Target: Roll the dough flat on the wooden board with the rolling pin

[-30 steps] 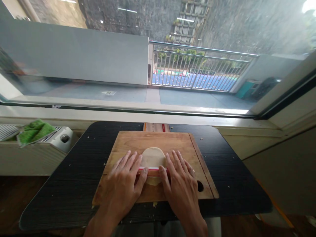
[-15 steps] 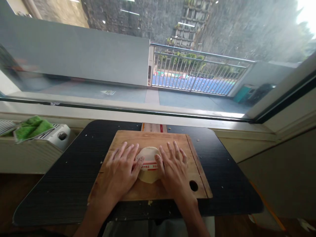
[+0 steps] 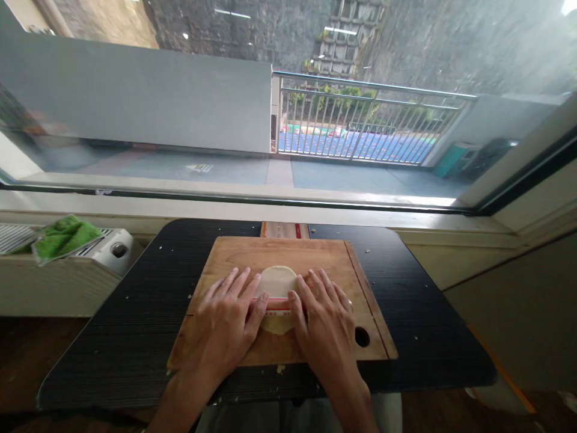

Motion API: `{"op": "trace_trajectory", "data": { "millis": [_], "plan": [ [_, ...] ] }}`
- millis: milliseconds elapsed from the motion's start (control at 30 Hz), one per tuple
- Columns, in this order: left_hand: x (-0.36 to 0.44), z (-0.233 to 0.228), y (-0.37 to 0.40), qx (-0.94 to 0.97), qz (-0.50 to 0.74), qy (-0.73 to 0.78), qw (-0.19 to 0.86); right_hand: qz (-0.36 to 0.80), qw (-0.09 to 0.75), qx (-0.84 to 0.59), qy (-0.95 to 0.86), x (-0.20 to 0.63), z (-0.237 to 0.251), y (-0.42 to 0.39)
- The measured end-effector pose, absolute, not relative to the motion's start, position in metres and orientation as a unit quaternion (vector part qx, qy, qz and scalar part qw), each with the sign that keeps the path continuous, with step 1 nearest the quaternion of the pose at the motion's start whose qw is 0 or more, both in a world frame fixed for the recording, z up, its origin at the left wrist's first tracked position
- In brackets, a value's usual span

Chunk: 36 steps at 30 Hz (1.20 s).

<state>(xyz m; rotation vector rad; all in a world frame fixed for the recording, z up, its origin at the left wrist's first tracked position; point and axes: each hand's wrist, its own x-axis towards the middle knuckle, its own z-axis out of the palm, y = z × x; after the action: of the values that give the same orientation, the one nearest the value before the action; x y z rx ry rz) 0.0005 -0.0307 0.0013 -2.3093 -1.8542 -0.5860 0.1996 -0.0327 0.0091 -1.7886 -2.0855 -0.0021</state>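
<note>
A thin, round sheet of pale dough (image 3: 278, 279) lies on a wooden cutting board (image 3: 252, 249). Across the dough runs a roller with red and white printing (image 3: 276, 305), used like a rolling pin; its ends are hidden under my hands. My left hand (image 3: 229, 316) rests flat over the left end, fingers stretched forward and thumb along the dough's edge. Over the right end, my right hand (image 3: 324, 313) lies palm down in the same way, its fingers slightly spread. Dough shows both beyond and in front of the roller.
The board sits on a black table (image 3: 126, 325) dotted with small crumbs. A flat printed box (image 3: 285, 230) pokes out behind the board. At left, a green cloth (image 3: 67, 236) drapes over a white radiator (image 3: 118, 248). A large window stands beyond the table.
The roller has turned a little under my palms, so its printing shows differently. Both hands stay flat on it. The whole view has shifted slightly.
</note>
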Motion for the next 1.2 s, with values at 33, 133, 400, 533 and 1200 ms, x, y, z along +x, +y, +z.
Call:
{"op": "trace_trajectory", "data": {
  "millis": [33,133,400,533,1200],
  "plan": [
    [0.0,0.0,-0.037,-0.764,-0.197,-0.612,0.059,-0.004,0.201,-0.636,-0.745,0.201,0.007,-0.039],
    [-0.001,-0.005,-0.053,-0.764,-0.211,-0.607,0.056,-0.023,0.217,-0.627,-0.748,0.203,0.003,-0.052],
    [0.001,0.004,-0.029,-0.765,-0.201,-0.61,0.048,0.001,0.184,-0.628,-0.756,0.201,0.01,-0.024],
    [-0.001,0.009,-0.004,-0.771,-0.179,-0.609,0.05,0.003,0.171,-0.631,-0.757,0.198,0.014,0.003],
    [-0.001,0.004,-0.046,-0.781,-0.221,-0.584,0.037,-0.008,0.22,-0.625,-0.749,0.203,0.003,-0.046]
  ]
}}
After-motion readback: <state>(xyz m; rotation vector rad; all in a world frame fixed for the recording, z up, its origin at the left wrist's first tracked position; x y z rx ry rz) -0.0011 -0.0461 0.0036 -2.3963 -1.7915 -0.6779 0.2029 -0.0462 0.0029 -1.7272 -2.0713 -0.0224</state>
